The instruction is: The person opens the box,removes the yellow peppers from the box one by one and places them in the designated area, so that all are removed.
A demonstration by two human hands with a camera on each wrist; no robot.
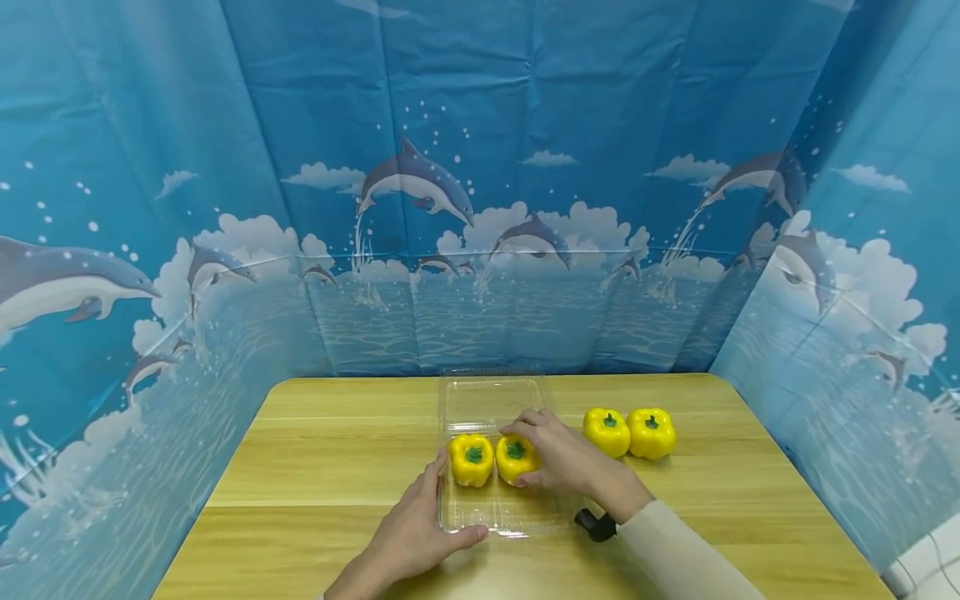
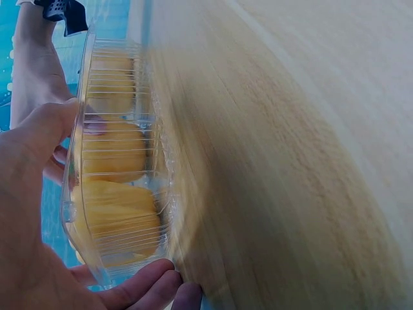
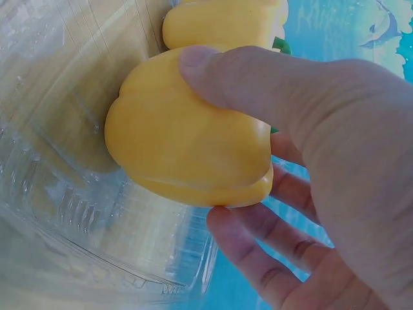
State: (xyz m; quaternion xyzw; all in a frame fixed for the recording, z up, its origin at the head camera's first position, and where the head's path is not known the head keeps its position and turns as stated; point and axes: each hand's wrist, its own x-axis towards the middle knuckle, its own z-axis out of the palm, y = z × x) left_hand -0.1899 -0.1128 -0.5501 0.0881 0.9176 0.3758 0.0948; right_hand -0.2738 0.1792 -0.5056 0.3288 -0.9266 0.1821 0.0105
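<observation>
My right hand (image 1: 551, 450) grips a yellow bell pepper (image 3: 187, 129) with a green stem, thumb on one side and fingertips on the other. This pepper is in the front tray of a clear plastic clamshell container (image 1: 495, 521), beside another yellow bell pepper (image 1: 472, 460) on its left. Whether the gripped pepper touches the tray floor, I cannot tell. At the container's front left corner, my left hand (image 1: 412, 525) holds it, the thumb along the front edge and the fingers at the left side. In the left wrist view, the container wall (image 2: 122, 155) shows yellow peppers through it.
Two more yellow bell peppers, one nearer (image 1: 607, 432) and one farther right (image 1: 651, 433), stand side by side on the wooden table (image 1: 315, 450). The container's open lid (image 1: 491, 400) lies toward the back. A blue dolphin-print curtain (image 1: 480, 317) encloses the table's back and sides.
</observation>
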